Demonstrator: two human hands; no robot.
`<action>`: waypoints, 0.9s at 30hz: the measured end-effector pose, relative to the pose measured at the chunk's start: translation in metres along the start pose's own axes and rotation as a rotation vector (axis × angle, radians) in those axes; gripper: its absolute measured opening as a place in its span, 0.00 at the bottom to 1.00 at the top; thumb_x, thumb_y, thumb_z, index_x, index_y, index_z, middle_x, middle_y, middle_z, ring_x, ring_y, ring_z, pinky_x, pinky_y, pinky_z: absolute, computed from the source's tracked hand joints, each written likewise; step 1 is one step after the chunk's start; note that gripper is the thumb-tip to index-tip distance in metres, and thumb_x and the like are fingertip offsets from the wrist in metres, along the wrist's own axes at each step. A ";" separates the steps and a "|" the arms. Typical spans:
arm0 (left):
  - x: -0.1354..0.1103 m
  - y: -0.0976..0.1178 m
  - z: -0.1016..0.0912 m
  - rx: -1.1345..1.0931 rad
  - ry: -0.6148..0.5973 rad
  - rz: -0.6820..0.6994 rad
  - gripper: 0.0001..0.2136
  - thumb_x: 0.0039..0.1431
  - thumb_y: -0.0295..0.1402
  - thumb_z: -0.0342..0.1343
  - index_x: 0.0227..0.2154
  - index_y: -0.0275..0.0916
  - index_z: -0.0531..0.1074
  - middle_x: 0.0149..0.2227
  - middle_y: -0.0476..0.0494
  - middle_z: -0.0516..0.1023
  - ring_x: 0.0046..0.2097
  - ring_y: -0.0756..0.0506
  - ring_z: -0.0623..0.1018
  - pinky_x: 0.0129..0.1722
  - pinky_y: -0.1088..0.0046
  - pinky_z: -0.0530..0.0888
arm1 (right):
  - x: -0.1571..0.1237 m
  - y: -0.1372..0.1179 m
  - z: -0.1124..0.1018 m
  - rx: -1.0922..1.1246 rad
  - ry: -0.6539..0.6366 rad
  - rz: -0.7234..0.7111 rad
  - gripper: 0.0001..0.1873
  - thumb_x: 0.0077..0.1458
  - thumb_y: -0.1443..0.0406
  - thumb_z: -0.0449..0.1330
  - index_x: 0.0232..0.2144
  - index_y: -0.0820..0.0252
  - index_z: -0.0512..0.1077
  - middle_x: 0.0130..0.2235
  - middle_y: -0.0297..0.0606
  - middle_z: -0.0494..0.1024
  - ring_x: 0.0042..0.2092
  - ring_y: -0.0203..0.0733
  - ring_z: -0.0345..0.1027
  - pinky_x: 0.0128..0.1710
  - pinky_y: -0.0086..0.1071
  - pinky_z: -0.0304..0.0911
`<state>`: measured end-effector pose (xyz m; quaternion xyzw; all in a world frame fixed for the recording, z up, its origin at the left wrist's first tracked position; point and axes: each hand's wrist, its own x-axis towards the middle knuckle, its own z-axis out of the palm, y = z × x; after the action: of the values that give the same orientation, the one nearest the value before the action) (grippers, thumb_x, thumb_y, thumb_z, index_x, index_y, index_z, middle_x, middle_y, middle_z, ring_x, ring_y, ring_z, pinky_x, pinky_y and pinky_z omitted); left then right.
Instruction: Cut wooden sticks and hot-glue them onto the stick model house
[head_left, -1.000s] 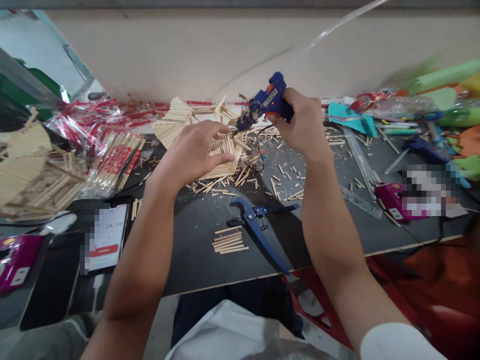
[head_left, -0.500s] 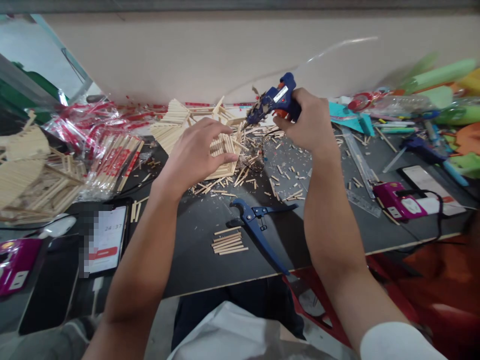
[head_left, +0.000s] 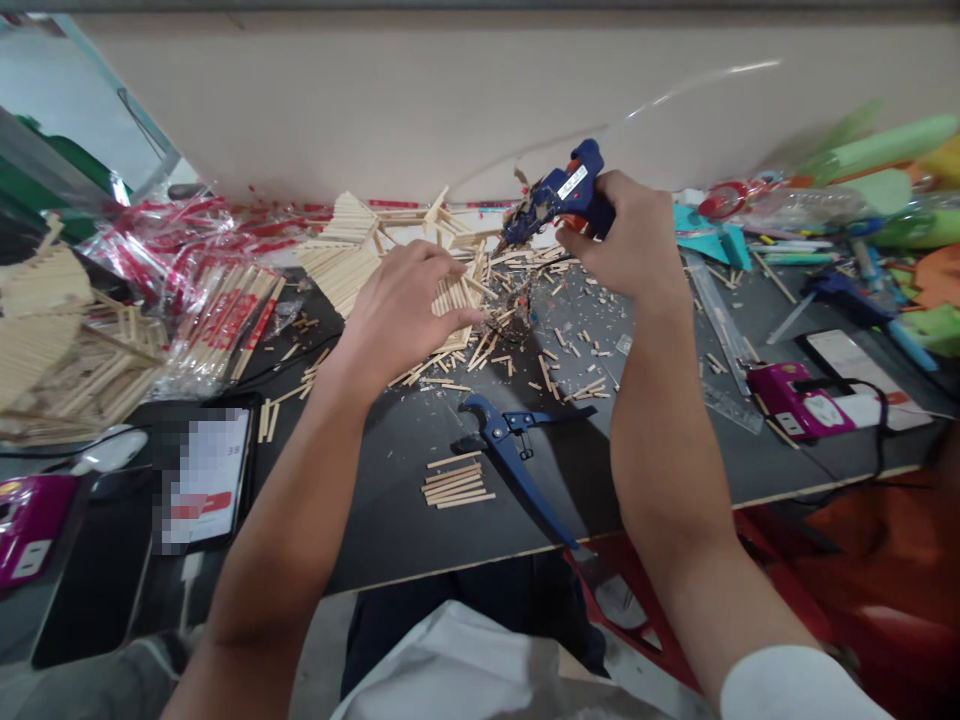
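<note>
My right hand (head_left: 641, 240) is wrapped round the handle of a blue hot glue gun (head_left: 555, 195), its nozzle pointing down and left at the model and crusted with brown residue. A clear glue stick trails from the gun's back. My left hand (head_left: 405, 310) grips the near right side of a model built of thin wooden sticks (head_left: 337, 270), thumb in front and fingers behind. The palm covers part of the model. The nozzle is close to its right edge; whether it touches is unclear. Closer to me lie a blue pipe cutter (head_left: 517, 480) and a row of cut sticks (head_left: 457, 486).
Stick scraps (head_left: 562, 350) litter the dark table. At left are another stick model (head_left: 45, 350), wrapped chopsticks (head_left: 225, 320) and a phone (head_left: 210, 480). At right lie a ruler (head_left: 716, 320), a purple power adapter (head_left: 795, 400) and a second glue gun (head_left: 851, 298).
The glue gun and my right hand have shifted slightly right, the nozzle drawing a little away from the model. My left hand has moved slightly right, still at the model.
</note>
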<state>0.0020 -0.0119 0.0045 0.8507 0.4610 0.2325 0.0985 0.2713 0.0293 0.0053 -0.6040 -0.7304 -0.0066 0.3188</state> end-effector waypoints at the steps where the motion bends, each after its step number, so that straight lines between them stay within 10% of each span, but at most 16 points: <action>1: 0.000 0.000 0.000 0.001 -0.006 0.000 0.22 0.59 0.52 0.58 0.50 0.44 0.74 0.56 0.38 0.73 0.60 0.34 0.69 0.62 0.54 0.62 | 0.000 0.000 0.000 -0.001 -0.001 -0.001 0.11 0.51 0.57 0.61 0.38 0.49 0.72 0.37 0.41 0.80 0.38 0.55 0.72 0.40 0.45 0.65; 9: -0.001 -0.003 0.000 0.027 -0.019 0.030 0.21 0.59 0.49 0.58 0.51 0.45 0.73 0.56 0.40 0.73 0.59 0.35 0.69 0.63 0.53 0.61 | 0.002 0.019 0.000 -0.113 -0.142 0.139 0.11 0.45 0.57 0.66 0.27 0.52 0.68 0.31 0.43 0.76 0.37 0.54 0.69 0.37 0.45 0.62; 20: -0.003 -0.002 -0.002 0.040 -0.039 0.039 0.19 0.60 0.45 0.57 0.52 0.44 0.72 0.57 0.40 0.72 0.59 0.36 0.69 0.63 0.54 0.62 | -0.006 0.041 0.012 -0.196 -0.650 0.336 0.24 0.44 0.49 0.71 0.14 0.52 0.65 0.15 0.34 0.64 0.26 0.41 0.61 0.31 0.39 0.56; 27: -0.002 -0.005 -0.002 0.010 -0.043 0.029 0.20 0.59 0.45 0.60 0.52 0.45 0.72 0.57 0.41 0.72 0.61 0.36 0.68 0.64 0.54 0.60 | -0.001 0.028 0.004 -0.192 -0.518 0.279 0.14 0.46 0.54 0.69 0.22 0.55 0.73 0.30 0.42 0.78 0.33 0.49 0.70 0.35 0.44 0.63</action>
<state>-0.0035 -0.0112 0.0041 0.8627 0.4474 0.2134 0.1007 0.2946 0.0377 -0.0091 -0.7074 -0.6935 0.1223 0.0614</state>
